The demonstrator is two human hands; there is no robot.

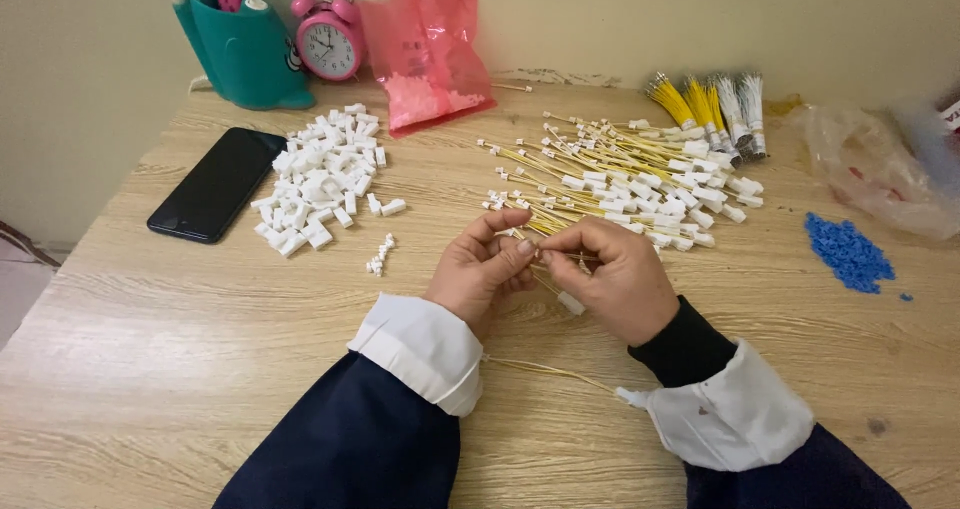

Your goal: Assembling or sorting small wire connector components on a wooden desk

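Left hand (pixel 480 264) and right hand (pixel 610 274) pinched together on thin yellow wires (pixel 556 261) above the counter (pixel 180 349), near the finished wire pile (pixel 630 184). Likely slip of a white connector (pixel 571 303) from loose fingertips, or tangling with trailing strands under the sleeves.

my left hand (pixel 478 267): bare, no rings | my right hand (pixel 612 277): bare too | sleeves: dark navy on both arms | cuffs: baggy white elasticated covers over each wrist | lower right of frame: black inner cuff peeking out
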